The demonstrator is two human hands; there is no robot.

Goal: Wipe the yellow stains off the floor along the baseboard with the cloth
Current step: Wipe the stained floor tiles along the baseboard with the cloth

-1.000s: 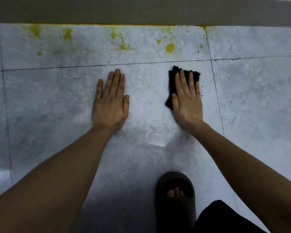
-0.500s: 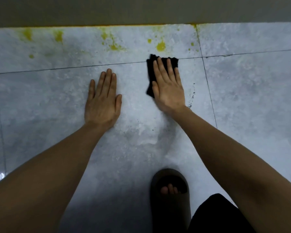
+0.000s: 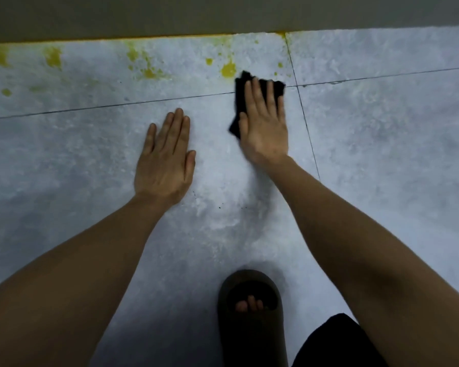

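My right hand lies flat on a black cloth, pressing it to the pale tiled floor; the cloth's far edge sits just below and right of a round yellow stain. More yellow stains and yellow blotches spread leftward along the grey baseboard, with a thin yellow line at its foot. My left hand rests palm down on the floor, fingers together, holding nothing, left of the cloth.
My foot in a dark slipper stands on the tiles at the bottom centre, dark shorts beside it. Dark grout lines cross just right of the cloth. Small black specks lie between my arms.
My right hand has slid the cloth forward towards the baseboard, from mid-tile up across the grout line to the edge of the round stain. My left hand has stayed planted.
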